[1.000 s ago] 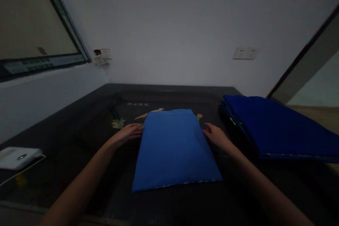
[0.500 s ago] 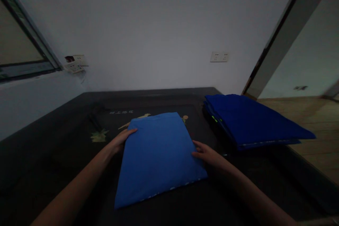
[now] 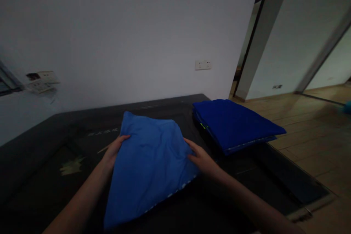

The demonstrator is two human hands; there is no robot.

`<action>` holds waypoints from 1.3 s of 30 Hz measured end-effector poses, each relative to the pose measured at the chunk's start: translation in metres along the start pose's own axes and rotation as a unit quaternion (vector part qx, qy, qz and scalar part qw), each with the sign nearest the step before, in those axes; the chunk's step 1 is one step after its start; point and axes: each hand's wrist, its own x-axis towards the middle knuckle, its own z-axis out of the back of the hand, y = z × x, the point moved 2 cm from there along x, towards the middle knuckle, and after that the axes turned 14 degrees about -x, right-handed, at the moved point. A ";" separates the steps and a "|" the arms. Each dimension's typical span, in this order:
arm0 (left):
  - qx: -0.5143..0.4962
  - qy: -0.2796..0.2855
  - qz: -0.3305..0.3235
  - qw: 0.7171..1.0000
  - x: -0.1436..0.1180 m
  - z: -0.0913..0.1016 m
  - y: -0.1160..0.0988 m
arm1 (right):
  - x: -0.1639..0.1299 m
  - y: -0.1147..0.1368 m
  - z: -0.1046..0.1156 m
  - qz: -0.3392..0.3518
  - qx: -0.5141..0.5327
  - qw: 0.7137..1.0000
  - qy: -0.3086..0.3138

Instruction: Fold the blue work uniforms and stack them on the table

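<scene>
A folded light-blue cloth (image 3: 150, 161) is between my hands, low over the dark tabletop, its surface rumpled and its lower edge showing white stitch-like spots. My left hand (image 3: 113, 150) grips its left side, thumb on top and fingers hidden beneath. On the right side, my right hand (image 3: 200, 156) pinches the edge between thumb and fingers. To the right lies a stack of folded dark-blue cloth (image 3: 233, 124), with small yellow-green marks on its left side; neither hand touches it.
The dark table (image 3: 82, 117) has a leaf print (image 3: 71, 166) and pale lettering. A white wall with a socket (image 3: 203, 65) rises behind it. Wooden floor (image 3: 309, 117) stretches off to the right, past a doorway.
The light-blue cloth has gone from flat to rumpled, its upper left corner raised and right side bent in my hands. The view has turned to the right.
</scene>
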 end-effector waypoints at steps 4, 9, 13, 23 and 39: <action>-0.018 0.085 -0.012 0.996 0.002 -0.090 0.005 | 0.010 0.015 0.089 -0.014 0.009 0.999 -0.037; -0.036 0.199 -0.022 0.979 0.031 -0.222 0.037 | 0.005 0.021 0.228 -0.093 -0.015 0.990 -0.103; -0.076 0.269 -0.054 0.959 0.053 -0.320 0.078 | -0.005 0.011 0.320 -0.175 -0.066 0.964 -0.191; 0.041 0.199 -0.090 0.975 0.120 -0.315 0.208 | -0.052 -0.099 0.359 -0.357 -0.199 0.863 -0.297; 0.516 0.371 -0.405 0.658 0.052 -0.278 0.229 | -0.060 -0.125 0.336 -0.257 -0.524 0.761 -0.284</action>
